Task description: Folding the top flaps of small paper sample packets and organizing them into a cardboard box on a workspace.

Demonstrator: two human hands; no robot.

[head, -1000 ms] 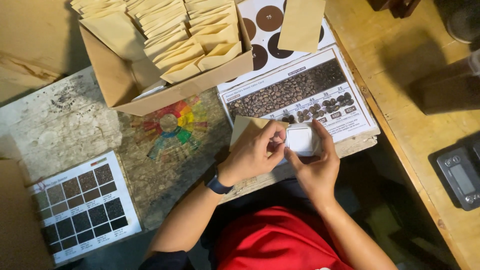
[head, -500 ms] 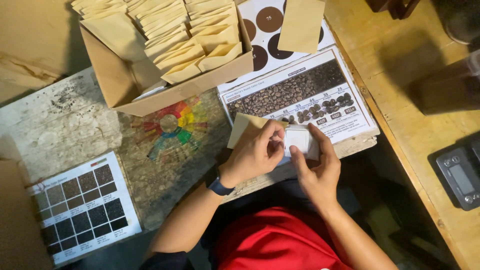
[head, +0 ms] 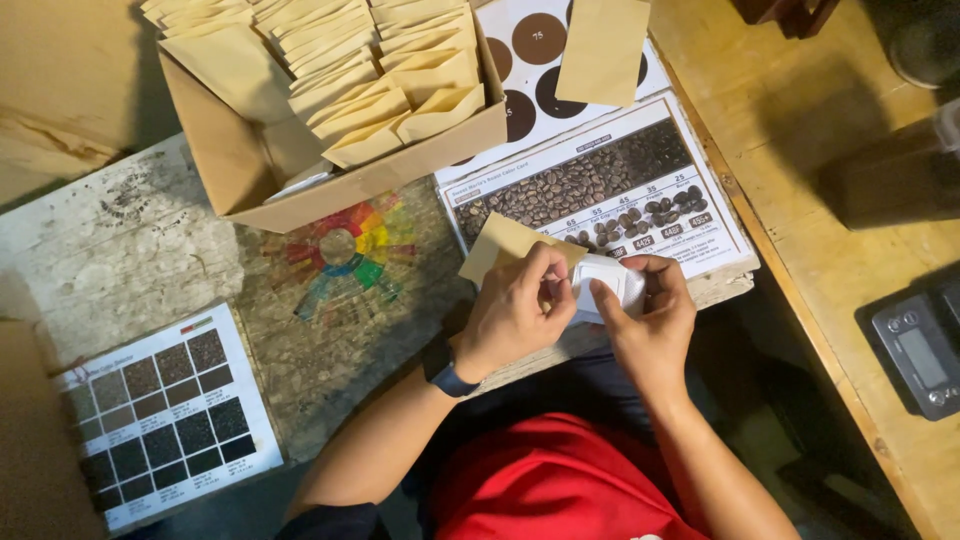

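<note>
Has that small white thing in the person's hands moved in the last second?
Barely: the white object stays at the bean chart's lower edge, between both hands.

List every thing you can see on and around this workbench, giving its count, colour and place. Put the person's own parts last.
cardboard box: one, brown, upper left of bench.
paper pouches in box: too many to count, tan, standing in rows.
loose pouch: one, tan, top centre, on the dot chart.
dot chart: one, white with brown circles, top centre.
coffee bean card: one, white with bean photos, centre.
colour wheel: one, multicoloured, on the bench below the box.
grid chart: one, white with dark squares, lower left.
digital scale: one, black, right edge.
white roll: one, held in both hands.
held pouch: one, tan, behind the hands.
wristband: one, dark.
left hand: on the pouch and roll.
right hand: grips the roll.
</note>
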